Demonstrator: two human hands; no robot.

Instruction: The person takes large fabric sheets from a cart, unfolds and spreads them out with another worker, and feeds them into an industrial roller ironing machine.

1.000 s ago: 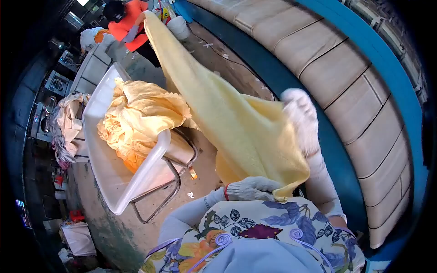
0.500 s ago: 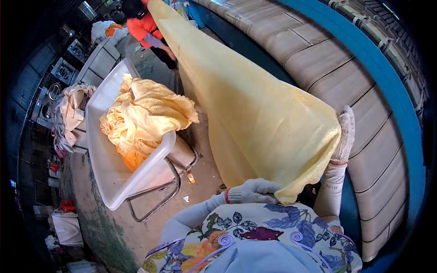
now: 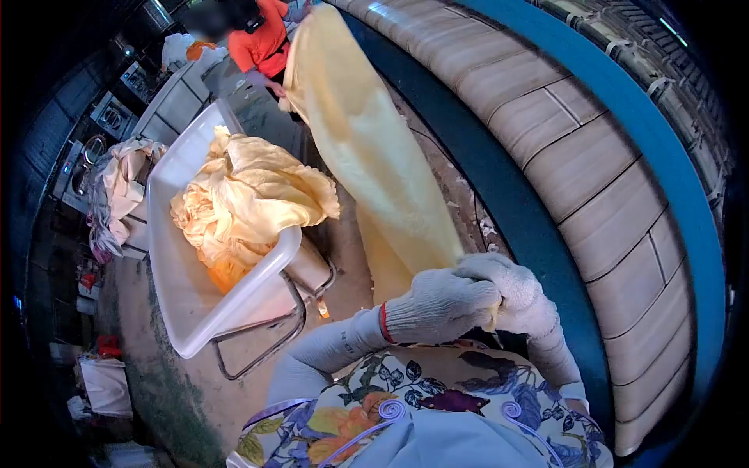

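A long pale-yellow cloth stretches from my hands up to a co-worker in an orange top. My left hand, in a grey knit glove with a red cuff, is closed on the near end of the cloth. Right beside it, my gloved right hand grips the same end, its fingers meeting the left hand's. A small bit of cloth pokes out below the two fists. The far end is in the co-worker's hands, with the cloth hanging in folds between us.
At left, a white tub cart on a metal frame holds a heap of crumpled yellow-orange cloth. Along the right curves a large machine with a beige padded belt and blue edge. More bundled linen lies farther left.
My right hand has come in from the right to meet my left hand, which rose slightly. The spread cloth has narrowed and folded together; the co-worker's end moved right.
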